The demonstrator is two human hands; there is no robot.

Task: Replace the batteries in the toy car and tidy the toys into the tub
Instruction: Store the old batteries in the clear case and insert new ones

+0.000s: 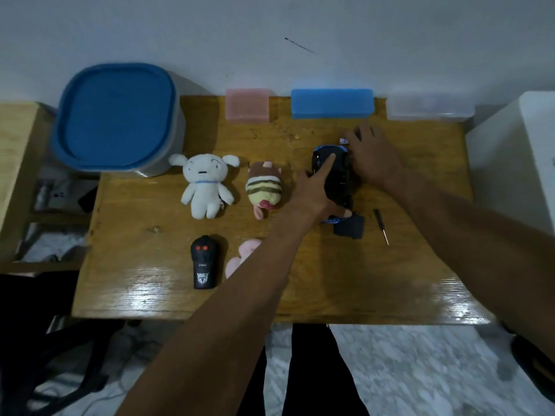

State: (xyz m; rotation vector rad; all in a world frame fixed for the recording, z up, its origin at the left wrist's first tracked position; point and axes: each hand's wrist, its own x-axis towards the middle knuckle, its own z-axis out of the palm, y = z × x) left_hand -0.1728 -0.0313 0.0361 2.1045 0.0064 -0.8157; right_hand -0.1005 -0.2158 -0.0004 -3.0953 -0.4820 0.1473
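The toy car (338, 178) lies belly-up on the wooden table (144, 295), black underside showing, blue body at its edges. My left hand (315, 190) holds its left side, index finger stretched over the underside. My right hand (372, 157) rests against the car's right side, fingers spread towards a small battery (344, 141) just beyond the car. A black battery cover (350, 226) lies at the car's near end. A small screwdriver (380, 226) lies to its right. The tub (117, 121) with a blue lid stands at the back left.
A white plush (204, 184), a striped plush (264, 187), a pink plush (243, 256) partly under my left arm, and a black remote (204, 265) lie on the table. Pink (247, 106), blue (332, 103) and clear (431, 108) boxes line the back edge.
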